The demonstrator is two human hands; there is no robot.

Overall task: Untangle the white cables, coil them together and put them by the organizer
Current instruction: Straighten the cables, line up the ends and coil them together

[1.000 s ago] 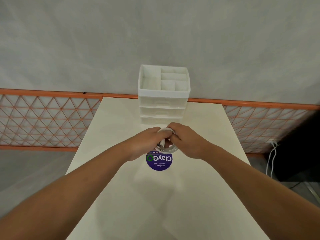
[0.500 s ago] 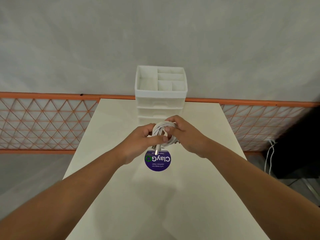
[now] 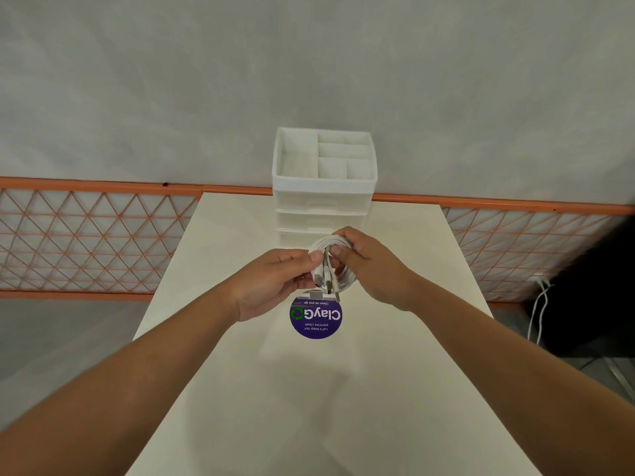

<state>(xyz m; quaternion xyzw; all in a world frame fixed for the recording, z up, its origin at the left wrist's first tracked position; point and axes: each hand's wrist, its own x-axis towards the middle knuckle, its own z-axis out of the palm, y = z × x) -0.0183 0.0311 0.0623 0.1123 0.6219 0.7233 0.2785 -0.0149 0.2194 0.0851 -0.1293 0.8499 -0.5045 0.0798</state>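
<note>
- The white cables (image 3: 331, 266), pressed low a second ago, now ride higher as one coil above the surface (image 3: 309, 389).
- Two hands: left hand (image 3: 271, 281) and right hand (image 3: 372, 266), fingers clasping it.
- Perhaps two plugs dangle.
- One organizer (image 3: 324, 187) just behind; one purple sticker (image 3: 316, 317).

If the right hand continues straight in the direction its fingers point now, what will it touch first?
The right hand points leftward, so beyond the cable coil it grips, it would probably first meet the left hand holding the same coil; their relative depth is unclear.
</note>
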